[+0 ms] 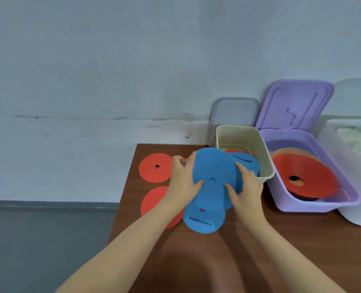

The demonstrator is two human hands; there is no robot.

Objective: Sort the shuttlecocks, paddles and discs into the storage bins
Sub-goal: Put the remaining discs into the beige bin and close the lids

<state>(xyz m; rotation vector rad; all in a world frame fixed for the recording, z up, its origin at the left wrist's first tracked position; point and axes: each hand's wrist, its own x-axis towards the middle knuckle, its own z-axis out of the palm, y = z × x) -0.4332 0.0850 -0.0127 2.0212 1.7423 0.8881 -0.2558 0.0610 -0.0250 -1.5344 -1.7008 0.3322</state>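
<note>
I have my left hand (182, 178) and right hand (244, 185) curled on opposite edges of the top blue disc (214, 172), probably gathering the overlapping blue ones to lift together. It is flat and thin, with a small centre hole. Beside them on the table (302, 240) lie orange discs (154, 167). Beyond, the cream bin (266, 166) and the lilac bin (323, 205) already hold discs.

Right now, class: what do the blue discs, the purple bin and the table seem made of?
Blue discs: probably thin flexible plastic or rubber, matte, printed lettering. Purple bin: moulded plastic, smooth, slightly glossy, hinged lid. Table: wood or wood-look laminate, brown, faint sheen.
</note>
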